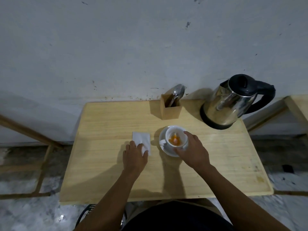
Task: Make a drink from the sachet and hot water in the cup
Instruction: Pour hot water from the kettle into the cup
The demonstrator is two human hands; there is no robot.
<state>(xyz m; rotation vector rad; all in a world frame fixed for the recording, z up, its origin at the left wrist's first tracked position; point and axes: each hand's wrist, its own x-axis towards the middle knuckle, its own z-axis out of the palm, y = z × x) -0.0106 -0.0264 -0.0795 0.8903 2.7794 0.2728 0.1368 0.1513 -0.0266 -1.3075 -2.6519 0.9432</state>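
A white cup (173, 133) stands on a white saucer (162, 136) in the middle of the wooden table (106, 172). Orange stuff (175, 140) lies at the cup's bottom. My right hand (194, 150) grips the cup's right and near rim. A small white scrap (162, 143), perhaps the torn sachet, rests on the saucer's left side. My left hand (135, 155) lies flat on a white paper napkin (141, 140) to the left of the saucer, fingers spread on its near corner.
A steel electric kettle (228, 104) with black lid and handle stands at the back right. A wooden box (170, 110) holding spoons and a fork sits at the back middle, against the wall. Another table's edge (298, 104) shows far right.
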